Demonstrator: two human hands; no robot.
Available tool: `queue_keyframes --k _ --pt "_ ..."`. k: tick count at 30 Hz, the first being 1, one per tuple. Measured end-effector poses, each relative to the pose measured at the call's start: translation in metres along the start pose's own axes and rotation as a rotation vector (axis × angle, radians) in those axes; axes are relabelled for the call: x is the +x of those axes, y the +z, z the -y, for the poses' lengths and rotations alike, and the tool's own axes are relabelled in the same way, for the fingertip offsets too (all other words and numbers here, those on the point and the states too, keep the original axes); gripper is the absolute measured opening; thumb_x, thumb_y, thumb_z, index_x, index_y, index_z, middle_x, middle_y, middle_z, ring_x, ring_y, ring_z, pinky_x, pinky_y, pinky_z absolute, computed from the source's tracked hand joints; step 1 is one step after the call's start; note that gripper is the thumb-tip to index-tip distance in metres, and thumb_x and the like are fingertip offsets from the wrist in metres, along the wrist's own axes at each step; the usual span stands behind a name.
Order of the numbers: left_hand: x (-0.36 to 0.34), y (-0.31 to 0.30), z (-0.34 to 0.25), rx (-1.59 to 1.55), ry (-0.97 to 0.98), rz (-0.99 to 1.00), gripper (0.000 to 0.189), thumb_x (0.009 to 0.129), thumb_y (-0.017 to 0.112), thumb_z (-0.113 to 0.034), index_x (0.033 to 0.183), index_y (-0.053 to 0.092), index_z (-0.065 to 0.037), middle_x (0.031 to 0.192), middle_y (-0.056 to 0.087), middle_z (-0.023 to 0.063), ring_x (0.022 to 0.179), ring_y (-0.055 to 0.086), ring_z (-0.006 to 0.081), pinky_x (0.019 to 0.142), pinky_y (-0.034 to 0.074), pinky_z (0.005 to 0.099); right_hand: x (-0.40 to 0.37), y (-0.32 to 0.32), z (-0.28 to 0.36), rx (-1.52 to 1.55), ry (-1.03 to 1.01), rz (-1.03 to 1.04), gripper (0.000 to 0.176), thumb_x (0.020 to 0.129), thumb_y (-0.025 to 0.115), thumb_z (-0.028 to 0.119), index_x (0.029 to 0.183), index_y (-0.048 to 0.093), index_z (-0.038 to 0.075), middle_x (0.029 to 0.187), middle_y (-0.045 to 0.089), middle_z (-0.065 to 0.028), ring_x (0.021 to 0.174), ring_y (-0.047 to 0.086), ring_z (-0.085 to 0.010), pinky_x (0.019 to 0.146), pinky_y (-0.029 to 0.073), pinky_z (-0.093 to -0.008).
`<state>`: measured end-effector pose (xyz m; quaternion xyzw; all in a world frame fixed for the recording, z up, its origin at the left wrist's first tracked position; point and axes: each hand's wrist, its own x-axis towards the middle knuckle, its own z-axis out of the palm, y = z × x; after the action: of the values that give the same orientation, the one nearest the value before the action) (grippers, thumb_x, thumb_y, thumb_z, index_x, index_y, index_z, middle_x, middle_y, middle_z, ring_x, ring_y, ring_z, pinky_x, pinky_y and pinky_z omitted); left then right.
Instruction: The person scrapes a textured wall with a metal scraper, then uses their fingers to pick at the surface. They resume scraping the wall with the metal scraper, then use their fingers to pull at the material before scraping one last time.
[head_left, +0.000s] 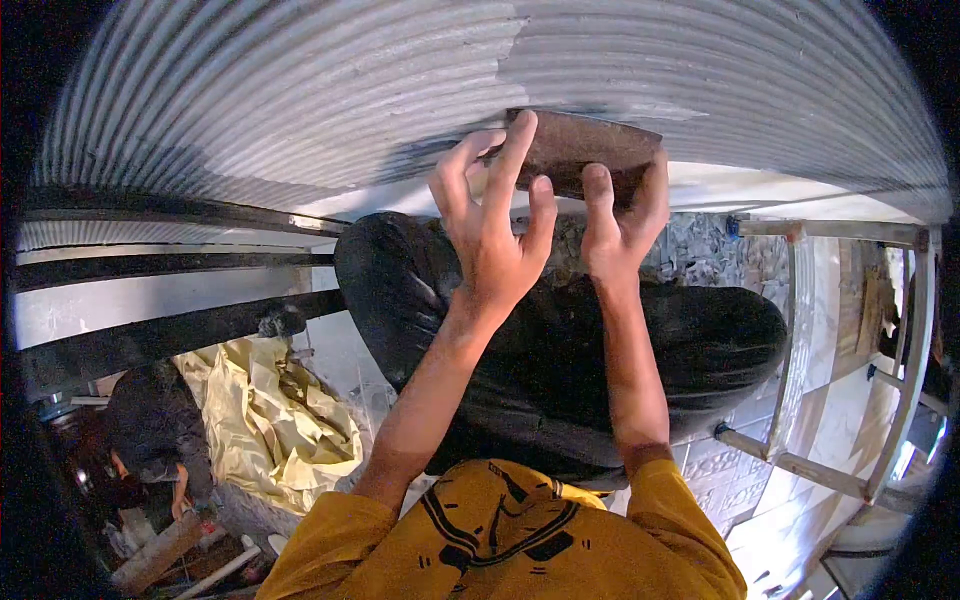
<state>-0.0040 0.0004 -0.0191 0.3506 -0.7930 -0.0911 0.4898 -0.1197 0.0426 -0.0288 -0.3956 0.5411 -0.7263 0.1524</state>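
Note:
A dark brown rectangular piece [580, 150] with a rough-looking face is raised in front of me, close to the grey corrugated sheet [400, 90]. My right hand [625, 220] grips its right end, thumb on the near face and fingers around the side edge. At the left end, my left hand [495, 220] has its fingers spread. Its index fingertip lies on the upper left corner of the brown piece, and the thumb stands apart, overlapping the lower left part. Both hands are above my crossed legs [590, 350] in dark trousers.
Dark metal bars [180, 325] run along the left. Below them lies crumpled yellowish sheeting [270, 410]. Another person [155, 420] is at work at the lower left, beside pipes or poles [160, 550]. A metal ladder-like frame [800, 340] stands at the right over a tiled floor [730, 475].

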Motion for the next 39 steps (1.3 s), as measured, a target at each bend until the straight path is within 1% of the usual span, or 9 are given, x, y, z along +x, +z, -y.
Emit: queue_keyframes --k 6,9,11,14,16,21,26,32,39 --pt "-0.002 -0.004 0.004 0.008 0.028 0.026 0.047 0.086 0.066 -0.009 0.131 0.056 -0.003 0.119 0.057 0.0159 0.118 0.046 0.0318 0.1 0.041 0.0413 -0.008 -0.012 -0.014 -0.013 0.019 -0.085 0.031 0.092 0.062 0.011 0.119 0.054 -0.002 0.104 0.059 -0.0069 0.094 0.053 -0.0144 0.085 0.044 -0.028" --pt "-0.005 0.002 0.001 0.001 0.047 -0.006 0.041 0.089 0.066 -0.009 0.128 0.057 -0.002 0.112 0.062 0.0135 0.106 0.056 0.0268 0.094 0.045 0.0376 -0.006 -0.008 -0.018 0.06 0.046 -0.107 0.027 0.092 0.064 0.013 0.113 0.055 -0.002 0.1 0.063 -0.0089 0.092 0.057 -0.0163 0.084 0.047 -0.0311" --pt "-0.01 0.011 -0.006 -0.424 -0.311 -0.029 0.036 0.093 0.065 -0.012 0.127 0.057 -0.001 0.106 0.064 0.0113 0.089 0.062 0.0197 0.083 0.05 0.0323 -0.006 -0.007 -0.019 0.061 0.048 -0.103 0.027 0.092 0.065 0.014 0.112 0.055 -0.002 0.101 0.062 -0.0087 0.093 0.056 -0.0164 0.085 0.047 -0.0313" --pt "-0.009 0.016 -0.003 -0.445 -0.308 -0.085 0.034 0.096 0.063 -0.014 0.127 0.057 -0.001 0.101 0.064 0.0088 0.079 0.063 0.0138 0.074 0.051 0.0273 -0.005 -0.005 -0.015 0.13 0.084 -0.081 0.026 0.093 0.064 0.015 0.11 0.056 -0.001 0.099 0.061 -0.0075 0.092 0.054 -0.0165 0.085 0.046 -0.0315" --pt "-0.008 0.014 -0.005 -0.432 -0.305 -0.073 0.034 0.095 0.064 -0.014 0.127 0.058 -0.001 0.101 0.064 0.0082 0.08 0.062 0.0137 0.073 0.05 0.0269 -0.006 -0.006 -0.015 0.069 0.056 -0.059 0.022 0.092 0.061 0.007 0.111 0.056 -0.003 0.095 0.059 -0.0042 0.085 0.053 -0.0116 0.077 0.043 -0.0267" --pt "-0.006 0.016 -0.001 -0.36 -0.205 -0.088 0.034 0.095 0.064 -0.014 0.127 0.059 -0.002 0.099 0.063 0.0051 0.078 0.06 0.0116 0.07 0.048 0.0243 -0.008 -0.005 -0.013 0.126 0.152 -0.066 0.021 0.091 0.063 0.009 0.108 0.056 -0.001 0.094 0.059 -0.0046 0.087 0.053 -0.013 0.079 0.044 -0.0283" --pt "-0.006 0.023 -0.016 -0.409 -0.367 -0.15 0.033 0.095 0.066 -0.018 0.124 0.06 -0.002 0.098 0.062 0.0019 0.077 0.055 0.0066 0.062 0.042 0.0211 0.0 -0.009 -0.007 0.144 0.149 -0.082 0.02 0.09 0.064 0.009 0.106 0.057 -0.001 0.095 0.061 -0.0061 0.088 0.054 -0.0144 0.08 0.046 -0.0295" --pt "-0.01 0.046 -0.02 -0.525 -0.383 -0.295 0.034 0.095 0.067 -0.019 0.123 0.059 -0.001 0.098 0.062 0.0015 0.077 0.053 0.0054 0.062 0.04 0.0195 0.011 -0.022 -0.001 -0.023 0.043 -0.022 0.019 0.09 0.065 0.008 0.103 0.057 -0.002 0.093 0.06 -0.0076 0.087 0.054 -0.0138 0.078 0.046 -0.0292" --pt "0.006 0.012 -0.023 -0.268 -0.348 -0.238 0.025 0.097 0.061 -0.01 0.119 0.063 0.002 0.094 0.061 0.0018 0.073 0.053 0.0069 0.064 0.044 0.0207 0.007 0.005 0.003 0.254 0.099 -0.049 0.021 0.09 0.064 0.007 0.108 0.054 0.0 0.096 0.059 -0.0058 0.091 0.053 -0.0152 0.084 0.045 -0.0305"
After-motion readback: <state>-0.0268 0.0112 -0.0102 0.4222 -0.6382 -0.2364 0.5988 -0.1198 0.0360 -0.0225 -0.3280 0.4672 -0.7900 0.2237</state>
